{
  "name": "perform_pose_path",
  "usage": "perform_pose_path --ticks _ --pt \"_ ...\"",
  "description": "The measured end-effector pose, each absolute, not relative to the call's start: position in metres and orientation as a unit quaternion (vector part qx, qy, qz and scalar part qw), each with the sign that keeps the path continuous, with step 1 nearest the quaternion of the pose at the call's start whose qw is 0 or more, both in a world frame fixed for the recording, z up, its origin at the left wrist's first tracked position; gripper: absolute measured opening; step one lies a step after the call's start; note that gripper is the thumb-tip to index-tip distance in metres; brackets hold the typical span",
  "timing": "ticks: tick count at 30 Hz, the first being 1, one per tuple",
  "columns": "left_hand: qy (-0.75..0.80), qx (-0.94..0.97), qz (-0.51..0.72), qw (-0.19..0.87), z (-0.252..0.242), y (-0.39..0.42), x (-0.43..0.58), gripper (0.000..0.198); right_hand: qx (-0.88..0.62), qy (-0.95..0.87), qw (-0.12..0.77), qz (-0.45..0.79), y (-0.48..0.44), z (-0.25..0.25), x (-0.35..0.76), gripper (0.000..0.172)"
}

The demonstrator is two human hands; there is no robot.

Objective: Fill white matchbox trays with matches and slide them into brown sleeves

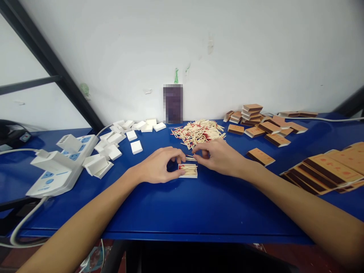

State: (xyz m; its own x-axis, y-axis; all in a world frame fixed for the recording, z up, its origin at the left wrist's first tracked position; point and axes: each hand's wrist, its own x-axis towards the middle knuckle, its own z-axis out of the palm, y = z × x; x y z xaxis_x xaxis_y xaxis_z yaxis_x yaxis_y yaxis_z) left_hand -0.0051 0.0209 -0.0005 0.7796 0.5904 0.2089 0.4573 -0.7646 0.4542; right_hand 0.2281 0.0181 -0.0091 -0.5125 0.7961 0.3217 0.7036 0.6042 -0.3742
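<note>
A small white matchbox tray [191,176] lies on the blue table with red-tipped matches [189,169] inside it. My left hand [159,165] curls around the tray's left end, its thumb against the near side and its fingers bent toward the far side. Just behind the tray, a few matches [190,158] reach toward the fingertips of my right hand [217,157], which pinches at their right ends. How many it holds is hidden. Beyond both hands spreads a large heap of loose matches [200,132].
White matchbox trays [136,147] are scattered at the left, near a white power strip [64,178] with plugs and cables. Brown matchbox sleeves [252,113] pile up at the back right. More flat sleeves [330,168] lie stacked at the right. A blurred dark panel [173,104] stands against the wall.
</note>
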Motion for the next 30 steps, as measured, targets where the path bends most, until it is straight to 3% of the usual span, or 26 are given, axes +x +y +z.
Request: perform_pose_path --ticks 5,17,30 --pt "0.276 0.928 0.173 0.183 -0.003 0.022 -0.004 0.012 -0.382 -0.897 0.213 0.068 0.023 -0.016 0.231 0.014" --pt "0.282 0.928 0.17 0.174 -0.003 0.022 -0.008 0.028 -0.376 -0.887 0.238 0.126 0.027 -0.024 0.227 0.014" --pt "0.343 0.909 0.2 0.129 -0.016 0.042 -0.002 0.025 -0.372 -0.877 0.253 0.168 0.028 -0.024 0.224 0.016"
